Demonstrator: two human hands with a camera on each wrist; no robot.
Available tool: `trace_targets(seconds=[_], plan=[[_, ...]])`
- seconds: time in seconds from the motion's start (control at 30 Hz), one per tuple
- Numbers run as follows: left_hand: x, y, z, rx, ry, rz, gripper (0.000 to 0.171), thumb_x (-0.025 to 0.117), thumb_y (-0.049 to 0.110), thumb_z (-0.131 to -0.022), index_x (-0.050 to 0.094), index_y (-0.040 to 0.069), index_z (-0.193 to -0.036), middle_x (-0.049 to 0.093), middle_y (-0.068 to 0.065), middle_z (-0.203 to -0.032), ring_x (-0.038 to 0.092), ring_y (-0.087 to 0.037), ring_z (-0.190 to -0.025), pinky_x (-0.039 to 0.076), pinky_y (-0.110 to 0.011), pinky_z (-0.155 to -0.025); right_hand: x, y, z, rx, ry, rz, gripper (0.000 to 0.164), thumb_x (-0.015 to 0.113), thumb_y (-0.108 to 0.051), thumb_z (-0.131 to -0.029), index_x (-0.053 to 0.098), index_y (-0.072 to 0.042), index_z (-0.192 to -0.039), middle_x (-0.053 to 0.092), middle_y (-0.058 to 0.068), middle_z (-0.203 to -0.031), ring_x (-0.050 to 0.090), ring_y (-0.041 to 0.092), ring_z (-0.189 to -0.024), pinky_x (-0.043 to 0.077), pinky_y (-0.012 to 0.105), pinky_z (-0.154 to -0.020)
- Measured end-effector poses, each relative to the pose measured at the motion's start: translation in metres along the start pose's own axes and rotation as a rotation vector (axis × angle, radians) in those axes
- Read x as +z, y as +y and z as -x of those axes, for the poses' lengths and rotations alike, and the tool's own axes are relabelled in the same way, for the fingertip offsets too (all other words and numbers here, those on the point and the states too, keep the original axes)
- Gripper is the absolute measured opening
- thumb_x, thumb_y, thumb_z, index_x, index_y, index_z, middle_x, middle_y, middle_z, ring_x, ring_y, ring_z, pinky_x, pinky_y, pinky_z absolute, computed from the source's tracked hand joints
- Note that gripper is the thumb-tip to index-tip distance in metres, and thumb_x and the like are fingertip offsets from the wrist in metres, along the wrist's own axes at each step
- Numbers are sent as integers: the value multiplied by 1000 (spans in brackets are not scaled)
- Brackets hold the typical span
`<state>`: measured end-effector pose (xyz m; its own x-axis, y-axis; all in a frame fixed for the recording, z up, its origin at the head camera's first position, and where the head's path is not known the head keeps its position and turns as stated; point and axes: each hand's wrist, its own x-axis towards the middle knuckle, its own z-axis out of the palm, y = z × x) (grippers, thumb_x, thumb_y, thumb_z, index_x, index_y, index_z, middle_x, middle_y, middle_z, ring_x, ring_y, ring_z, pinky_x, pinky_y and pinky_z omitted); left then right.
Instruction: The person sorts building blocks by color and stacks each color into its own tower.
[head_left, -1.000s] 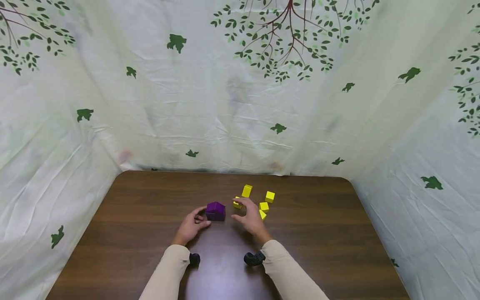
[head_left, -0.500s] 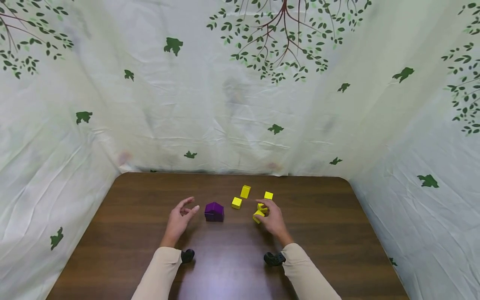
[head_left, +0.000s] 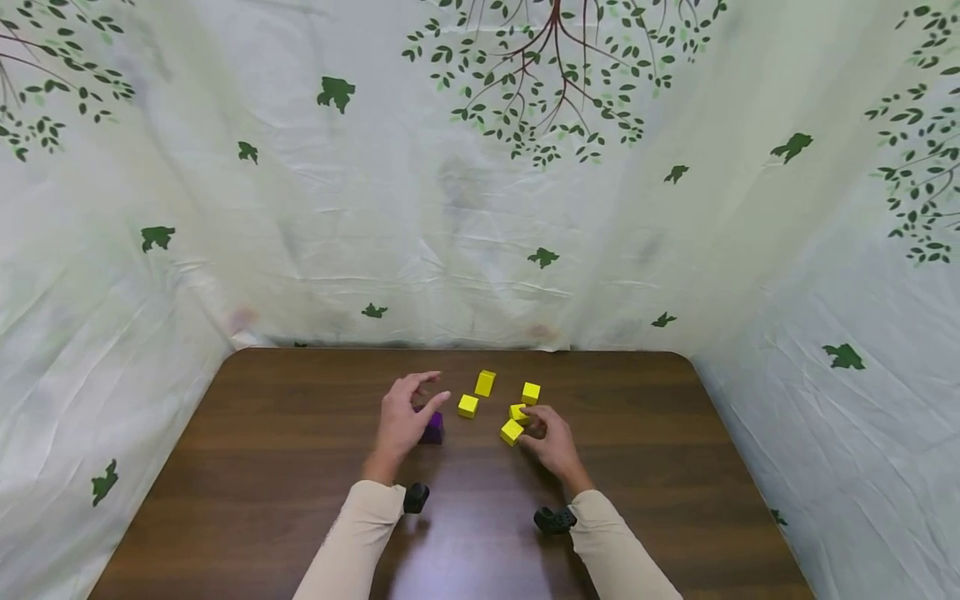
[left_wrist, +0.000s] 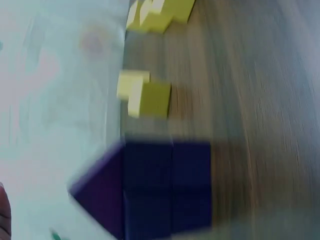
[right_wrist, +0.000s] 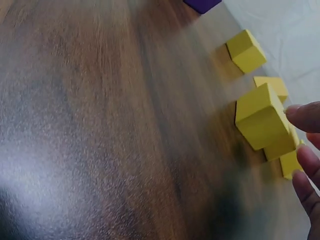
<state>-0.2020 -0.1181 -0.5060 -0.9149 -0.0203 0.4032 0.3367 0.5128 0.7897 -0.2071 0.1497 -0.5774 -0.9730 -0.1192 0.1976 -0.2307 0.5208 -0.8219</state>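
A purple house-shaped block stack (head_left: 433, 429) with a peaked top stands on the table, partly hidden in the head view by my left hand (head_left: 403, 417). In the left wrist view the purple stack (left_wrist: 167, 187) shows cube-like parts below a triangular top. The left fingers are spread and nothing is between them. My right hand (head_left: 555, 442) is beside the nearest yellow cube (head_left: 512, 432). The right wrist view shows the thumb (right_wrist: 302, 117) close to that yellow cube (right_wrist: 260, 117), with the other fingers apart from it; whether the thumb touches it I cannot tell.
Behind the nearest cube sit two more yellow cubes, one partly covered (head_left: 517, 412) and one farther back (head_left: 531, 392). Left of them lie another yellow cube (head_left: 468, 406) and a taller yellow block (head_left: 485, 383). A leaf-patterned cloth (head_left: 450, 250) hangs behind the brown table (head_left: 300, 433).
The right hand has moved right, from beside the left yellow cube to the nearest right one. The left hand drew away from the purple stack, then came back rightward in front of it.
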Motion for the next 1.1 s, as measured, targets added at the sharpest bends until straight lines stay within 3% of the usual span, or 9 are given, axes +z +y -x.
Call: trace_targets(seconds=[0.13,0.27,0.5,0.7,0.9,1.1], plan=[[23,16,-1,86,-78,-40,37,78,19,-81,68,7,-115,67,-7,-102,55,-25,-85,50,-36,-72,2,4,0,-41,-8,-5,43,79,7,-71,67,1,-112,57,10,-88,52,19,-76,46,27,-67],[45,21,6,128,-152,-57,36,78,20,-81,68,6,-113,66,-6,-95,56,-25,-76,46,-30,-66,5,7,1,-70,-39,0,42,78,8,-72,67,1,-112,57,8,-89,50,16,-73,44,24,-64],[77,12,16,75,-252,-92,37,77,22,-83,67,5,-114,68,-7,-101,59,-21,-72,44,-24,-61,8,9,0,-87,-86,38,41,77,7,-75,66,1,-115,59,11,-100,49,13,-71,44,23,-62],[98,5,20,-14,-319,-128,42,76,23,-83,63,1,-117,66,-10,-105,57,-16,-73,47,-26,-64,9,10,-3,-77,-114,94,40,76,3,-78,65,0,-117,57,9,-97,45,10,-68,42,22,-60],[114,-5,33,-131,-303,-162,40,78,16,-81,63,-1,-115,63,-13,-104,58,-20,-80,51,-35,-74,13,13,-3,-72,-147,105,39,75,3,-79,65,-1,-117,57,8,-92,47,10,-69,43,22,-61],[124,-17,43,-108,-250,-149,35,79,11,-79,66,-3,-108,65,-13,-99,60,-23,-82,50,-39,-78,17,15,-1,2,-133,65,38,74,3,-80,63,0,-117,59,10,-95,51,13,-73,46,23,-64]])
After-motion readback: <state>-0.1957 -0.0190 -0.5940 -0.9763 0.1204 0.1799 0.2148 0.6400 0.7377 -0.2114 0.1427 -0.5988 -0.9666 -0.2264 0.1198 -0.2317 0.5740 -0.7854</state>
